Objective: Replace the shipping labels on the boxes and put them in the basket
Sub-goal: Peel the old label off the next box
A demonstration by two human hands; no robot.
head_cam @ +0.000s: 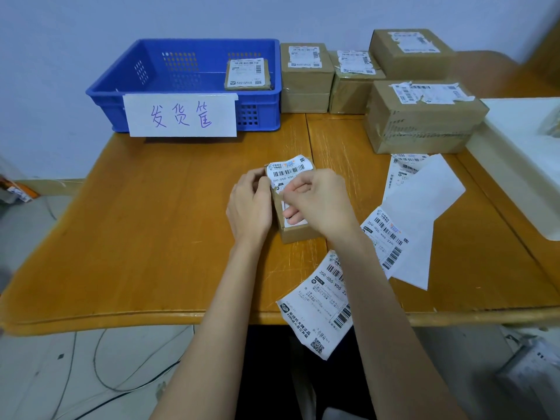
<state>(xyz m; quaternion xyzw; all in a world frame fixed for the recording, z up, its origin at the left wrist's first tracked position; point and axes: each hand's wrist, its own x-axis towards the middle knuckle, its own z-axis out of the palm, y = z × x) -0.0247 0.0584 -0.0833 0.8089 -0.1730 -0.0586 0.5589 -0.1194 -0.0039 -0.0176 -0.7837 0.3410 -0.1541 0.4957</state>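
Right hand point(318, 201): our fingers pinch the old label point(289, 171), half lifted, to peel it from the lid.
Left hand point(250, 204): fingers curled on the small box point(298, 233), bracing it against the pull.
Small box: mid-counter point(151, 237), just before us.
New labels point(321, 301): near our right arm, ready.
Basket point(188, 83): back left; one relabelled box point(248, 73) inside.
Waiting boxes point(421, 116): back right.

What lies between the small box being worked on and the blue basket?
Nothing visible: bare tabletop runs from the small box to the blue basket. The other boxes stand right of the basket, beside that path.
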